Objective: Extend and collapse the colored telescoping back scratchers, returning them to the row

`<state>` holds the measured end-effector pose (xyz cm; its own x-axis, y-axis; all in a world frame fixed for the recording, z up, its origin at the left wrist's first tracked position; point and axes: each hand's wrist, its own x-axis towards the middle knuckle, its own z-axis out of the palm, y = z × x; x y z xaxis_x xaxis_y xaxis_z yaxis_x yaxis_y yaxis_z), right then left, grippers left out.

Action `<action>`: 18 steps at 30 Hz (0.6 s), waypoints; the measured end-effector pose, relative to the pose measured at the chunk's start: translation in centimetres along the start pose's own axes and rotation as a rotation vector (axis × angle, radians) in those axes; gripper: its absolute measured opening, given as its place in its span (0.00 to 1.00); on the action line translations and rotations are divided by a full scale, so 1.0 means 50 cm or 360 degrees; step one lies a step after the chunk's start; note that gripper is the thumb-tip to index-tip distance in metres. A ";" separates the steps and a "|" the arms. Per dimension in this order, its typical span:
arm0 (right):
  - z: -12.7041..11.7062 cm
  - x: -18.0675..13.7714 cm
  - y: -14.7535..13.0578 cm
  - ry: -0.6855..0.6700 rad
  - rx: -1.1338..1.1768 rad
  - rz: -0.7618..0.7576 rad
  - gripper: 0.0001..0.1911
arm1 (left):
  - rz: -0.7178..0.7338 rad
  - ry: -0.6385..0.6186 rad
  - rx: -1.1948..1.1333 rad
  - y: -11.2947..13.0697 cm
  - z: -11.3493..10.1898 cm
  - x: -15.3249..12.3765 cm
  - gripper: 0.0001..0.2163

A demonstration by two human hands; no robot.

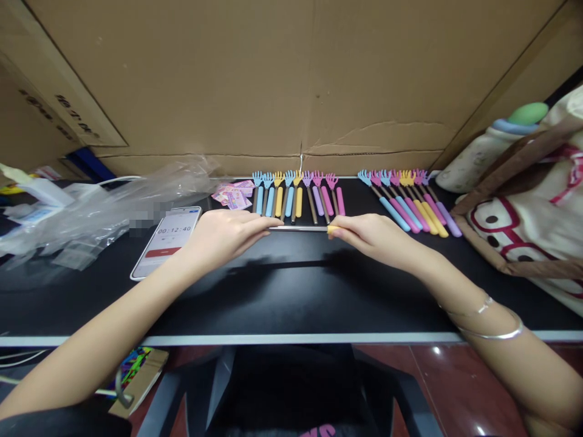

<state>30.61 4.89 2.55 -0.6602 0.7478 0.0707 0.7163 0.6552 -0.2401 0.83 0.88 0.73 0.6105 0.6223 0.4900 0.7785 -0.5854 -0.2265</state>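
Note:
Between my two hands a thin metal back scratcher rod (300, 228) lies level above the black table. My left hand (230, 232) is closed on its left end and hides that tip. My right hand (364, 235) pinches the yellow piece at the other end. Just beyond my hands is a row of back scratcher rods with claw heads (289, 178), and loose coloured handle sleeves (298, 202) lie among them. To the right, several back scratchers with handles (412, 203) lie side by side in blue, pink, yellow and purple.
A phone (166, 243) running a timer lies by my left forearm. Beyond it are clear plastic bags (136, 197) and small printed cards (234, 194). On the right stand a fabric bag (523, 224) and a bottle (483, 152). Cardboard (273, 79) walls the back.

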 end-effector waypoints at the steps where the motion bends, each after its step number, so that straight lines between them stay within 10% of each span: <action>1: 0.002 0.000 0.001 0.0037 -0.0037 -0.0014 0.20 | -0.0007 -0.0006 -0.0011 -0.001 0.000 0.000 0.15; 18: 0.026 0.001 0.011 0.0564 -0.0361 -0.0302 0.17 | -0.0280 -0.0368 -0.0388 -0.004 -0.009 0.002 0.18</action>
<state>30.69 5.14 1.16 -0.6946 0.5774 0.4292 0.6478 0.7615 0.0239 0.66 0.81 1.19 0.5090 0.8089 0.2944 0.8338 -0.5483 0.0649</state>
